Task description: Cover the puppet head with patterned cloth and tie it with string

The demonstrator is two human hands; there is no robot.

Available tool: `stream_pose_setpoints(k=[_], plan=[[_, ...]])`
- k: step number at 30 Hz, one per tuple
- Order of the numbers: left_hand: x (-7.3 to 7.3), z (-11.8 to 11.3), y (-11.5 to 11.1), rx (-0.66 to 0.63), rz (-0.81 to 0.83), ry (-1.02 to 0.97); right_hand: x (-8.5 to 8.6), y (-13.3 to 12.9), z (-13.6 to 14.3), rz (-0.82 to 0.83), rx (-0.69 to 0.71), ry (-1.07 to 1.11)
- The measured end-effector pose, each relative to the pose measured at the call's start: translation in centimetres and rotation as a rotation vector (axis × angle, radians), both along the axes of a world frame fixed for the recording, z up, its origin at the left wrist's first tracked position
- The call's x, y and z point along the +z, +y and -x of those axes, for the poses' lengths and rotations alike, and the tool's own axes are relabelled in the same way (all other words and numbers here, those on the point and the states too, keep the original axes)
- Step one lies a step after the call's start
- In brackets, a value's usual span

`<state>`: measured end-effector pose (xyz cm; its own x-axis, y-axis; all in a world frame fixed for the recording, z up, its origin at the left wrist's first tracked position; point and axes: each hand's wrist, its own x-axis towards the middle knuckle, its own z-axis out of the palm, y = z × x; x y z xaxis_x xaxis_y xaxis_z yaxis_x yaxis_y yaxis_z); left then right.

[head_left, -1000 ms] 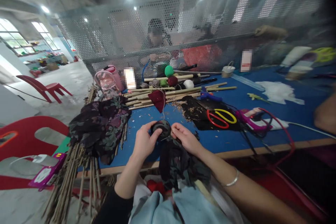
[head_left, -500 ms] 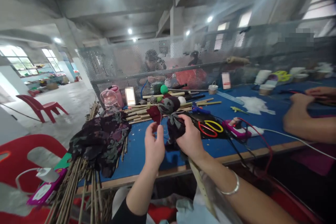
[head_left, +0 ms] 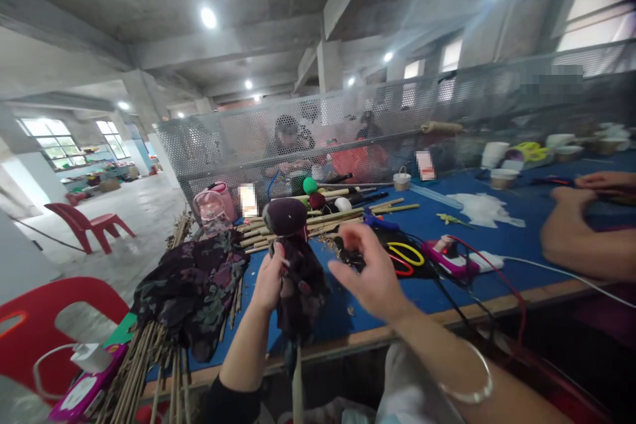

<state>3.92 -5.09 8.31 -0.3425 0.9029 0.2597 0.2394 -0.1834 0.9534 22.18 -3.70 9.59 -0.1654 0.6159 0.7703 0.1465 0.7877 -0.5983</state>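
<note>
A cloth-wrapped stick (head_left: 287, 217) stands nearly upright before me, with a rounded dark purple head, patterned dark cloth hanging below it and a pale wooden end at the bottom. My left hand (head_left: 269, 280) is closed around it just under the head. To its right my right hand (head_left: 368, 271) is raised with fingers apart, holding nothing. Red-handled and yellow-handled scissors (head_left: 406, 254) lie on black material just beyond that hand. A heap of dark flowered cloth (head_left: 193, 288) covers a bundle of sticks (head_left: 130, 361) to my left.
Across the blue table (head_left: 447, 285) lie pale sticks (head_left: 348, 213) and a green ball of yarn (head_left: 310, 185). A purple power strip (head_left: 447, 255) trails cables on the right, near another person's arm (head_left: 571, 232). A perforated metal screen (head_left: 223, 152) stands behind.
My left hand has closed on the cloth-wrapped stick, which now stands taller and further left. My right hand has let go and moved right. The view has tilted up slightly.
</note>
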Motion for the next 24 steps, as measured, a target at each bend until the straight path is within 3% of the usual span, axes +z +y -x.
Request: stream_pose_setpoints(k=[2,4,5,7,10,11,15,17,19,21,24], plan=[[-0.4,-0.9,-0.7,-0.12,-0.037,0.079,2.0,2.3,0.3,0.187,0.216,0.005],[-0.8,-1.1,-0.9,-0.246,-0.054,0.149,3.5,3.7,0.8,0.25,0.433,-0.051],[-1.0,-0.7,-0.9,-0.242,-0.066,0.181,3.9,4.0,1.0,0.24,0.474,-0.061],[-1.1,0.6,-0.5,-0.017,-0.126,0.27,4.5,4.0,1.3,0.189,0.416,0.005],[-0.6,1.8,-0.8,0.571,-0.279,0.39,4.4,4.0,1.6,0.175,0.178,0.13],[-0.4,1.5,-1.3,0.645,-0.327,0.408,4.1,4.1,1.8,0.197,0.081,0.126],[0.7,-2.2,-5.3,0.366,-0.49,0.457,2.9,4.5,3.4,0.27,-0.212,-0.039],[1.0,-3.7,-7.0,0.444,-0.743,0.496,2.4,4.4,4.0,0.274,-0.295,-0.101],[1.0,-4.1,-7.5,0.487,-0.791,0.453,2.3,4.0,4.4,0.268,-0.358,-0.146],[0.8,-4.1,-6.5,0.372,-0.53,0.385,2.4,3.5,4.7,0.253,-0.392,-0.177],[-0.2,-3.9,-4.0,0.024,-0.097,0.233,2.4,2.8,5.2,0.253,-0.406,-0.194]])
